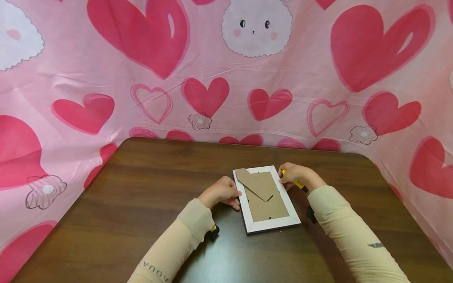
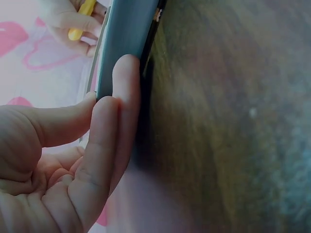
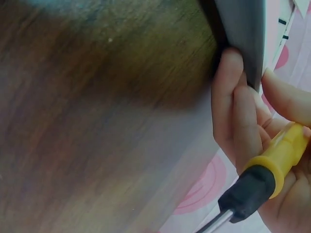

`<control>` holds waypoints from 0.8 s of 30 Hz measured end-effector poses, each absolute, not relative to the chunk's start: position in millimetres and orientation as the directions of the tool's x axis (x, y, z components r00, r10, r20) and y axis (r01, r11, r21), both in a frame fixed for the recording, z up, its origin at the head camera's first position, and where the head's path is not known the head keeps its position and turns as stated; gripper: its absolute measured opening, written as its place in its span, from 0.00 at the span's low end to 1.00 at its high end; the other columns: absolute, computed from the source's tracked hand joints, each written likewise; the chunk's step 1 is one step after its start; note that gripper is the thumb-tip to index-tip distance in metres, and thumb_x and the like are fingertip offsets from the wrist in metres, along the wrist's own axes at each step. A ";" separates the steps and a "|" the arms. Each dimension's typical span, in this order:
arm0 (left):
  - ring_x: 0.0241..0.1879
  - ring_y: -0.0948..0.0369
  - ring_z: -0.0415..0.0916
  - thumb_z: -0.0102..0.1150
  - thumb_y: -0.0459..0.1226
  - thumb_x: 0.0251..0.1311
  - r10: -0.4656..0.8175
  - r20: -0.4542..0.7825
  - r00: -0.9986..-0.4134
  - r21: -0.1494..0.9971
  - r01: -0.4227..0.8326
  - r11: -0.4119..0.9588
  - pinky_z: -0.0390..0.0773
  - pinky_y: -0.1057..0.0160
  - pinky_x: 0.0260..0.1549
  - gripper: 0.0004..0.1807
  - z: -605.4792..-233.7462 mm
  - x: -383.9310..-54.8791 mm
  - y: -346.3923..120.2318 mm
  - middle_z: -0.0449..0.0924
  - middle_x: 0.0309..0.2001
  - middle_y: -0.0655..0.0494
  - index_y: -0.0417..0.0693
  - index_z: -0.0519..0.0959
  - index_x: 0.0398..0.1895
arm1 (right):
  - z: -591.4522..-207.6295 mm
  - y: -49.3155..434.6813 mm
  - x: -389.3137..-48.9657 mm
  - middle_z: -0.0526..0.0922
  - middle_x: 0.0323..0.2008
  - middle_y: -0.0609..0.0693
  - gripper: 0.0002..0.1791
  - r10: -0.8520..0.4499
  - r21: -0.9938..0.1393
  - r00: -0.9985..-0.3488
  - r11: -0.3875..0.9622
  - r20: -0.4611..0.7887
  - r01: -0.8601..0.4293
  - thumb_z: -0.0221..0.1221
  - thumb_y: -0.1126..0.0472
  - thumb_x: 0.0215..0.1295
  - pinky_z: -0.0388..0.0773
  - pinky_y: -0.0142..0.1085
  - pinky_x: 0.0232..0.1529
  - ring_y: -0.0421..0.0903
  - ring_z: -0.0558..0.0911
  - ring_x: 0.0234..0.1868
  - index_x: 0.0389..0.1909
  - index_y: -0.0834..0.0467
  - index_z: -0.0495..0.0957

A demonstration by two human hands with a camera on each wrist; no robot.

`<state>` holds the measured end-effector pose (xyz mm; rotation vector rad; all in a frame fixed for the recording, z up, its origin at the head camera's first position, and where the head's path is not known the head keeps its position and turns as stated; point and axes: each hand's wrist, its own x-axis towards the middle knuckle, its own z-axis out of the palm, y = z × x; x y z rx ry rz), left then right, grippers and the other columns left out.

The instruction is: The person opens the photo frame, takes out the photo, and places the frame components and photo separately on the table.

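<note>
A picture frame [image 1: 274, 223] lies face down on the table, showing its white back border, brown backing board [image 1: 263, 212] and a folded brown stand leg [image 1: 255, 182]. My left hand [image 1: 224, 191] grips the left edge, thumb on top and fingers along the grey side [image 2: 124, 36]. At the opposite edge, my right hand [image 1: 296, 175] pinches the frame between thumb and fingers. The same hand carries a screwdriver [image 3: 286, 150] with a yellow handle and black collar across its palm. Its metal shaft [image 3: 217, 222] points away from the frame; the tip is out of view.
The brown wooden table [image 1: 141, 188] extends around the frame on all sides. Behind it hangs a pink cloth [image 1: 226, 67] printed with hearts. Small dark objects show below the left cuff [image 1: 198, 214] and right cuff [image 1: 327, 198].
</note>
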<state>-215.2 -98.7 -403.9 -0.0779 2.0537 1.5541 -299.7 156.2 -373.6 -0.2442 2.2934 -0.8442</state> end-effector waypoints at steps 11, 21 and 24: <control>0.16 0.59 0.81 0.58 0.23 0.63 0.237 -0.454 -0.859 0.871 -0.372 0.321 0.80 0.68 0.18 0.15 -398.5 -219.7 -98.4 0.73 0.14 0.48 0.40 0.69 0.19 | -372.6 161.7 -291.8 0.70 0.32 0.56 0.09 -0.395 -0.666 -0.758 0.742 -0.519 0.070 0.58 0.74 0.63 0.85 0.38 0.35 0.47 0.81 0.27 0.37 0.68 0.66; 0.17 0.58 0.82 0.60 0.26 0.63 0.206 -0.464 -0.862 0.852 -0.370 0.370 0.77 0.70 0.16 0.15 -401.4 -223.1 -97.3 0.73 0.15 0.49 0.41 0.70 0.19 | -379.9 166.6 -282.7 0.72 0.30 0.56 0.08 -0.396 -0.707 -0.768 0.700 -0.503 0.102 0.56 0.74 0.66 0.85 0.40 0.36 0.46 0.79 0.27 0.39 0.68 0.65; 0.16 0.58 0.82 0.60 0.26 0.63 0.202 -0.466 -0.861 0.854 -0.378 0.358 0.77 0.70 0.15 0.15 -401.9 -222.7 -96.8 0.73 0.15 0.48 0.41 0.70 0.20 | -381.9 168.6 -280.9 0.73 0.30 0.56 0.09 -0.397 -0.717 -0.772 0.688 -0.497 0.109 0.56 0.74 0.66 0.86 0.41 0.35 0.45 0.79 0.26 0.39 0.69 0.65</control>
